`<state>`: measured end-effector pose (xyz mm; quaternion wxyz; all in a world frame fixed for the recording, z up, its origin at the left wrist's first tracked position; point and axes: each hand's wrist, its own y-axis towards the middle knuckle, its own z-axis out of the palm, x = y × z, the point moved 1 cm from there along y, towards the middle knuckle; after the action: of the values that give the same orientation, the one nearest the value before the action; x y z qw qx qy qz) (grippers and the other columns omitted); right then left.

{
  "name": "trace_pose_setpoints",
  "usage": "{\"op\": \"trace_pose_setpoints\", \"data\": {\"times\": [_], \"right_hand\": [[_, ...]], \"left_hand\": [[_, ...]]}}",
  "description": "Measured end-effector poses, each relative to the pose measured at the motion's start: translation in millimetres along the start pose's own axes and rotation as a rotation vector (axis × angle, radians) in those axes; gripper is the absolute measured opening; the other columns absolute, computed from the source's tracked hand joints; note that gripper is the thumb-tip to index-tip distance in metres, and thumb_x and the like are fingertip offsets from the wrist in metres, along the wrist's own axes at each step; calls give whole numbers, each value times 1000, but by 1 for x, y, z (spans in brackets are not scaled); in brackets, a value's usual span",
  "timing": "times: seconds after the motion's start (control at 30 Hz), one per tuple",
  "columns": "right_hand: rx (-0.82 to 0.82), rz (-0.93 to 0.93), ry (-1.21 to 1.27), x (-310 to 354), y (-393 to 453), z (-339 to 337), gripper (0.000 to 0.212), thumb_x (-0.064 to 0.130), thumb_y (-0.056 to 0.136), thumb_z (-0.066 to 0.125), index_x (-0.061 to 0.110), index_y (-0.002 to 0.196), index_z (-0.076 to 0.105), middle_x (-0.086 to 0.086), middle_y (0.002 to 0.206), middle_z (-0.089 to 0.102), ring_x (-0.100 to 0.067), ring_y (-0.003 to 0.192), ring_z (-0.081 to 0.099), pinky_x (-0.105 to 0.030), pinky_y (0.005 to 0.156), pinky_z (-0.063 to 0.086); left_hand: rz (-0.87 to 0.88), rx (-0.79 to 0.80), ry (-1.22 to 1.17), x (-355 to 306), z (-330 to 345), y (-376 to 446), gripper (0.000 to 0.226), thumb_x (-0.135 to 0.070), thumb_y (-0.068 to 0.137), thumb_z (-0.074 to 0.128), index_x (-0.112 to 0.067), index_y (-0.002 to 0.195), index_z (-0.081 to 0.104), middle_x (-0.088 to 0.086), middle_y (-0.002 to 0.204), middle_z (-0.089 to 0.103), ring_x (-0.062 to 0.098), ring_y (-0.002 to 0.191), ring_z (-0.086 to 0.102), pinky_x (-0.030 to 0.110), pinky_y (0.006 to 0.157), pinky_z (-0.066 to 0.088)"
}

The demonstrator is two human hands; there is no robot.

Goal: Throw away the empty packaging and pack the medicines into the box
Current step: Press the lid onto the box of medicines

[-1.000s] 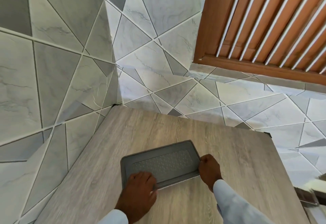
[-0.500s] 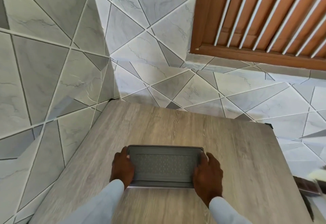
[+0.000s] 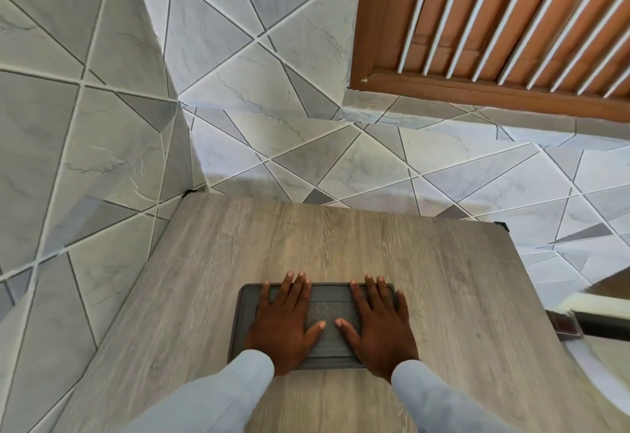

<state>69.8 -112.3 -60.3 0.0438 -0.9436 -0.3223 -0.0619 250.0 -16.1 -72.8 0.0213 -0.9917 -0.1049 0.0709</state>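
A flat dark grey box [image 3: 329, 310] with a textured lid lies closed on the wooden table [image 3: 341, 248], near its front edge. My left hand [image 3: 284, 325] rests palm down on the left half of the lid, fingers spread. My right hand [image 3: 376, 327] lies flat on the right half in the same way. Neither hand grips anything. No medicines or packaging show in the head view.
Grey triangular-pattern tiled walls stand close on the left and behind the table. A brown slatted wooden shutter [image 3: 504, 23] is at the upper right. At the right edge a blurred dark object [image 3: 566, 325] sits beyond the table.
My hands left the box's short sides and now lie flat on top of its lid. The box sits squared to the table edge; one second ago it was angled.
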Motion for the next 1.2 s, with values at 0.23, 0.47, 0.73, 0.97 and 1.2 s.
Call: {"op": "trace_pose_setpoints", "data": {"times": [0.23, 0.47, 0.73, 0.97, 1.2], "right_hand": [[28, 9, -33, -2, 3, 4, 76, 71, 89, 22, 26, 150, 26, -8, 157, 29, -28, 147, 20, -48, 115, 7], [6, 9, -60, -3, 3, 5, 69, 63, 90, 31, 25, 148, 31, -8, 155, 35, -28, 146, 25, -48, 114, 12], [20, 63, -50, -2, 4, 6, 70, 50, 90, 35, 8, 146, 34, -13, 153, 35, -27, 145, 27, -42, 115, 9], [-85, 163, -1, -2, 5, 10, 86, 62, 87, 30, 1, 148, 24, -17, 156, 27, -29, 146, 20, -35, 118, 5], [-53, 154, 35, -2, 3, 8, 88, 63, 86, 28, 1, 149, 20, -16, 158, 22, -28, 148, 16, -33, 118, 3]], "left_hand": [[-3, 24, 11, 2, 2, 2, 81, -68, 87, 26, -13, 146, 31, 7, 152, 37, 26, 142, 30, 56, 108, 15], [-5, 11, 1, -12, -1, 6, 79, -61, 84, 39, -7, 141, 39, 12, 148, 41, 30, 139, 35, 58, 106, 17], [109, 9, -5, -51, 2, 26, 63, -44, 93, 28, -6, 143, 35, 11, 150, 37, 25, 141, 31, 50, 111, 7], [140, 25, 47, -53, 0, 32, 70, -43, 89, -1, -8, 150, 2, 10, 160, 0, 25, 148, -1, 46, 118, -10], [109, 42, -13, -44, 3, 25, 66, -47, 90, 33, -7, 142, 39, 10, 148, 42, 24, 139, 36, 46, 117, 3]]}}
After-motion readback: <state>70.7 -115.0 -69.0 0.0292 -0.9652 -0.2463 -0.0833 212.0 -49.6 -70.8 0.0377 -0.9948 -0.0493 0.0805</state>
